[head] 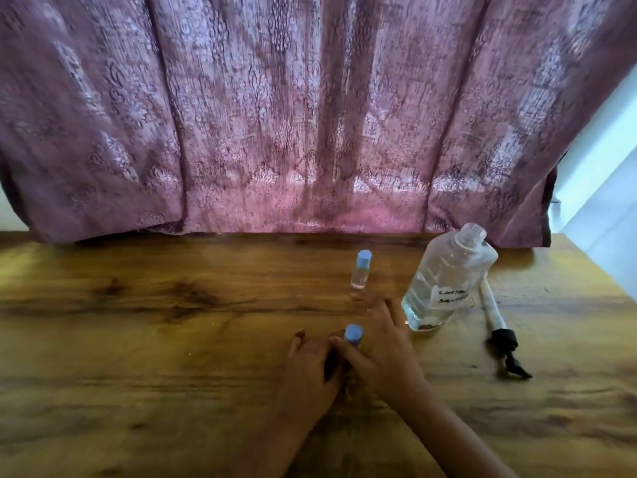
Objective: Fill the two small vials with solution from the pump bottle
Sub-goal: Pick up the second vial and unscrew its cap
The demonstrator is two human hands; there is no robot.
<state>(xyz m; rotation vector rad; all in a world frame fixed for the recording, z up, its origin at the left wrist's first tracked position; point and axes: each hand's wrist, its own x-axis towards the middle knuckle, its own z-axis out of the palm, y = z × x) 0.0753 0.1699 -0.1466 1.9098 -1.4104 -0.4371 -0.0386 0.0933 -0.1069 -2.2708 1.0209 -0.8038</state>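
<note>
bottle point(444, 281): stood uncapped on the tabletop point(155, 339), clear liquid seen inside (a handwritten label is stuck on its front).
pump point(499, 332): laid flat just right of the bottle.
far vial point(360, 270): stood upright left of the bottle, blue cap on.
near vial point(353, 334): placed left of the bottle and nearer the viewer, between both hands; only its blue cap is shown.
right hand point(386, 343): fingers stretched out beside the bottle's base, thumb laid against the near vial.
left hand point(310, 363): set beyond the near vial from the bottle; a grip cannot be told.
</note>
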